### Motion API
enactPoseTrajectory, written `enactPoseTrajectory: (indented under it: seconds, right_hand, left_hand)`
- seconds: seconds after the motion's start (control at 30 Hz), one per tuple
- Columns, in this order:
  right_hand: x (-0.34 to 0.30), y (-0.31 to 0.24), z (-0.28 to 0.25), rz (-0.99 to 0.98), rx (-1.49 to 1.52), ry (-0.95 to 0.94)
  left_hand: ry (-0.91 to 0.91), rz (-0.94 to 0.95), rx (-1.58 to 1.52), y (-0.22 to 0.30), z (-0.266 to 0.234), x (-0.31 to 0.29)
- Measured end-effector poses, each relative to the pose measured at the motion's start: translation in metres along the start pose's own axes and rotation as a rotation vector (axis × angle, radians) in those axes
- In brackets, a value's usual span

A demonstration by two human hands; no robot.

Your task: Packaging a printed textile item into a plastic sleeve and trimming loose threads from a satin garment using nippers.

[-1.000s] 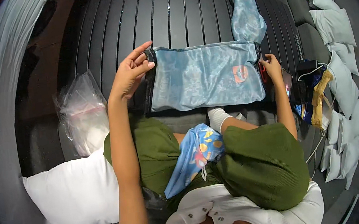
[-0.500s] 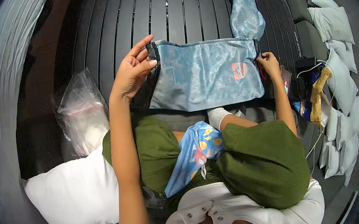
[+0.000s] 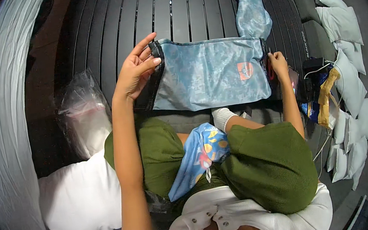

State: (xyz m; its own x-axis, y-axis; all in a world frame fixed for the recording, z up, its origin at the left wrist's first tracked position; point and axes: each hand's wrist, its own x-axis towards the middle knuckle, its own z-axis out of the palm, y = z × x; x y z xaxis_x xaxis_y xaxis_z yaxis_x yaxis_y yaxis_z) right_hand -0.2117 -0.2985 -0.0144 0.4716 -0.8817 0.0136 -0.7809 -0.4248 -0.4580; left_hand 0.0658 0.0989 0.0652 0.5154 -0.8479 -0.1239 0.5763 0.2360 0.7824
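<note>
A blue-green mottled piece of cloth [image 3: 206,75] is spread out before me, with black trim on its left and right edges and an orange square patch near its lower right. My left hand [image 3: 135,75] grips the black trim at the upper left corner, index finger stretched upward and thumb along the edge. Beside the right trim, my right hand [image 3: 278,66] is closed with fingertips together. Something red and dark shows at its fingers; its kind is unclear. Across my lap lies a light blue printed cloth pouch [image 3: 198,154] with a white cord.
Beyond the cloth is a black slatted table [image 3: 172,15], bearing a bundled blue mottled item [image 3: 252,12]. A clear plastic bag [image 3: 85,118] and white pillow [image 3: 82,201] sit at left. To the right are a phone [image 3: 293,78], a blue-and-gold packet [image 3: 325,102], cables and pale cushions [image 3: 349,81].
My right hand has shifted slightly right and up, away from the cloth's edge. The cloth's lower edge has risen a little. My left hand keeps its grip, slightly higher.
</note>
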Motion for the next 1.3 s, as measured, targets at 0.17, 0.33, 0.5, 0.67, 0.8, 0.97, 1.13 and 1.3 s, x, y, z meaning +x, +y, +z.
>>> enactPoseTrajectory:
  seconds: [0.17, 0.33, 0.5, 0.67, 0.8, 0.97, 1.13, 1.3]
  right_hand:
    - [-0.024, -0.061, -0.024, -0.095, 0.438, 0.219]
    - [-0.048, -0.131, -0.030, -0.434, 0.570, 0.217]
    - [-0.099, -0.194, 0.000, -0.643, 0.631, -0.210]
    - [-0.115, -0.205, 0.030, -0.842, 0.609, -0.240]
    - [-0.122, -0.212, 0.028, -0.828, 0.611, -0.198]
    - [-0.122, -0.212, 0.027, -0.771, 0.665, -0.204]
    - [-0.121, -0.210, 0.031, -0.820, 0.565, -0.193]
    - [-0.125, -0.213, 0.034, -0.752, 0.597, -0.217]
  left_hand:
    - [0.069, -0.005, 0.014, -0.009, 0.006, 0.002]
    - [0.179, 0.016, -0.067, -0.037, 0.026, 0.011]
    - [0.183, -0.009, -0.114, -0.061, 0.039, 0.014]
    - [0.144, -0.023, -0.132, -0.071, 0.046, 0.015]
    - [0.123, 0.003, -0.121, -0.074, 0.043, 0.016]
    - [0.131, 0.017, -0.079, -0.076, 0.049, 0.015]
    - [0.142, 0.042, 0.012, -0.082, 0.051, 0.014]
    - [0.156, 0.037, 0.026, -0.081, 0.052, 0.014]
